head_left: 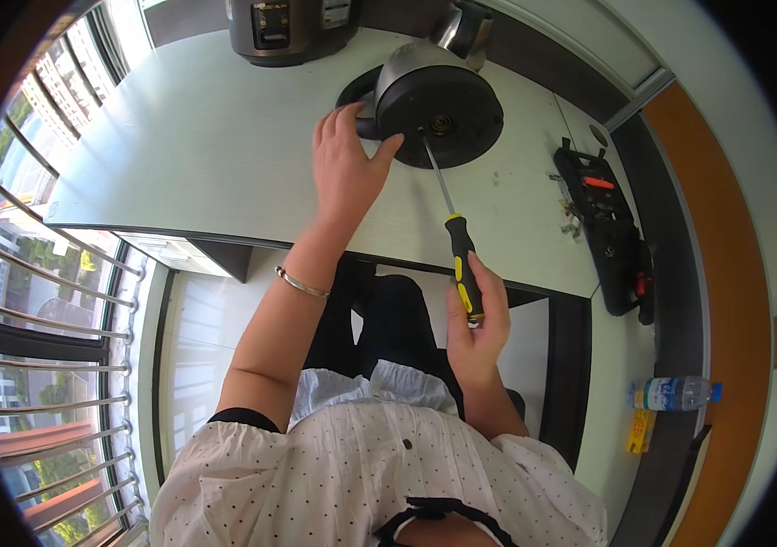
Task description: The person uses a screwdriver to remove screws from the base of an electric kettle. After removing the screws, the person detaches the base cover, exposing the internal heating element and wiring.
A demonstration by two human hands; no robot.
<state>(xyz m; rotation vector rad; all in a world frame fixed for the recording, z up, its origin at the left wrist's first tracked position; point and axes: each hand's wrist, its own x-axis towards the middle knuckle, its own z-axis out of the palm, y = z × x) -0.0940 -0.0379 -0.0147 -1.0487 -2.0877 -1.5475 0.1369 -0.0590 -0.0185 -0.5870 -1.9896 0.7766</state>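
Note:
An electric kettle [471,105] lies on its side on the pale table, its round black base turned toward me. My left hand [350,162] is at the kettle's black handle, fingers closed about it and the thumb at the rim of the base. In my right hand [481,333] is a screwdriver [458,260] with a black and yellow grip. Its long steel shaft points away from me, and the tip meets the base left of the round socket in the middle. Whether a screw sits under the tip is too small to tell.
A black tool case [609,228] with red-handled tools lies open at the right, small metal pieces beside it. Behind stand a dark appliance [293,32] and a shiny metal vessel [463,35]. A water bottle [678,394] and a yellow box [640,431] are at the lower right.

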